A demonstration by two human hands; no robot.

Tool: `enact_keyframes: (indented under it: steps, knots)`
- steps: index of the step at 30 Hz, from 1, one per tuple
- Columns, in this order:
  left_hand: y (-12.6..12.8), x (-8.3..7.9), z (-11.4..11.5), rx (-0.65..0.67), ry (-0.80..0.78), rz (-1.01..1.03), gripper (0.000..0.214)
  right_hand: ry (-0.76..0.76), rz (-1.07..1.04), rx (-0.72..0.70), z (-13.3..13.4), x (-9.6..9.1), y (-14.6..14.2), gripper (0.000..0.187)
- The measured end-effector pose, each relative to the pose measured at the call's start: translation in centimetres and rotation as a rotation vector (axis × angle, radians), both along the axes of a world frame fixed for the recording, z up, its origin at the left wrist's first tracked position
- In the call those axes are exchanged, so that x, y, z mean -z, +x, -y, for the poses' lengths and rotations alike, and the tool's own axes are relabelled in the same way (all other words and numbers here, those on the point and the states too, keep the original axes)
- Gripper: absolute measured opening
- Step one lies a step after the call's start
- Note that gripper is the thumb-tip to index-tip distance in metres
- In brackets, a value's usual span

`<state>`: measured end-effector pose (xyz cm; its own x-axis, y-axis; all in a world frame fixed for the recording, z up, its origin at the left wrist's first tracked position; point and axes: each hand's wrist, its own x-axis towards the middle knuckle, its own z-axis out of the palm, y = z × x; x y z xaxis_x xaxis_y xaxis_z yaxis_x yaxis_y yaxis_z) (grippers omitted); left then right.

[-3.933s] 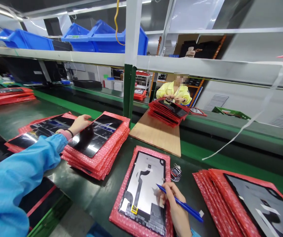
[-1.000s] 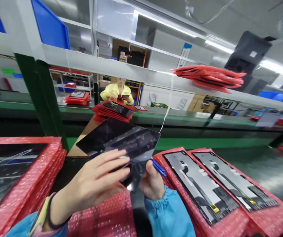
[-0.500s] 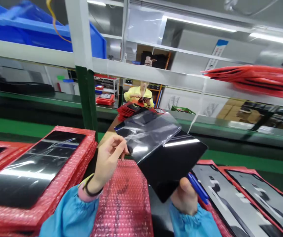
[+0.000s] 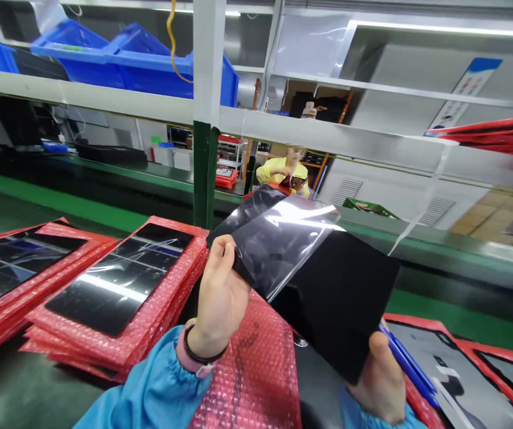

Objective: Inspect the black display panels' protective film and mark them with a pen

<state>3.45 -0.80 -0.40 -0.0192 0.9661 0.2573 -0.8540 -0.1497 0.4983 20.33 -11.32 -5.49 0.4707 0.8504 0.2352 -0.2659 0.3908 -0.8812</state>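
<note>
A glossy black screen panel [image 4: 341, 292] is tilted up in front of me. My right hand [image 4: 384, 378] grips its lower right corner, thumb on the face. A blue pen-like stick [image 4: 410, 363] juts out beside that thumb. Clear film [image 4: 278, 244] covers the panel's left part, its edge running diagonally across the face. My left hand [image 4: 224, 298] is closed at the left edge, pinching the film; whether it also grips the panel there I cannot tell. Below lies a red bubble-wrap pouch [image 4: 256, 363].
Screen panels [image 4: 122, 280] lie on stacked red bubble pouches at left. Grey-backed panels [image 4: 453, 363] on red pouches are at right. A green-and-white post [image 4: 205, 173] and rail stand ahead, with blue bins [image 4: 104, 59] above. A person in yellow [image 4: 283, 173] sits beyond.
My view has swung left, so the surroundings shift right. The panel is tilted differently, and my left hand has closed in against its left edge. My right hand keeps its grip.
</note>
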Motion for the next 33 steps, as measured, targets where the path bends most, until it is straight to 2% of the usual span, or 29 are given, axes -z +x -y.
enact_keyframes:
  steps: [4, 6, 10, 12, 15, 19, 23, 27, 30, 33]
  knots:
    - [0.1, 0.3, 1.4, -0.220, 0.083, -0.030, 0.007, -0.078, 0.057, 0.048, -0.2, -3.0, -2.6, 0.084]
    - [0.5, 0.6, 2.3, -0.302, 0.115, -0.064, 0.009, -0.125, 0.122, 0.093, -0.3, -3.7, -3.4, 0.097]
    - [1.6, 1.7, 4.1, -0.416, 0.160, -0.145, 0.013, -0.119, 0.199, 0.181, -0.8, -3.1, -3.5, 0.115]
    - [1.8, 2.1, 4.7, -0.400, 0.206, -0.122, 0.009, -0.103, 0.201, 0.207, -1.0, -2.6, -3.3, 0.116]
    - [1.5, 2.0, 4.6, -0.345, 0.217, -0.069, 0.005, -0.099, 0.201, 0.196, -0.7, -2.8, -3.3, 0.110]
    - [0.0, 0.4, 2.6, -0.305, 0.162, -0.015, 0.004, -0.086, 0.261, 0.193, 0.1, -3.7, -3.7, 0.090]
    - [-1.0, -0.8, 0.0, -0.236, 0.076, 0.056, 0.005, 0.004, 0.112, 0.034, 0.8, -4.1, -3.9, 0.081]
    - [-1.3, -0.7, -1.5, -0.230, 0.032, 0.071, 0.007, 0.006, 0.024, -0.105, 1.3, -4.4, -3.8, 0.068]
    - [-1.4, -0.6, -1.9, -0.249, 0.033, 0.084, 0.006, -0.007, 0.013, -0.114, 1.3, -4.5, -3.6, 0.056]
    - [-1.7, -0.7, -2.3, -0.288, -0.001, 0.051, 0.001, -0.023, 0.033, -0.127, 1.1, -4.7, -3.7, 0.035]
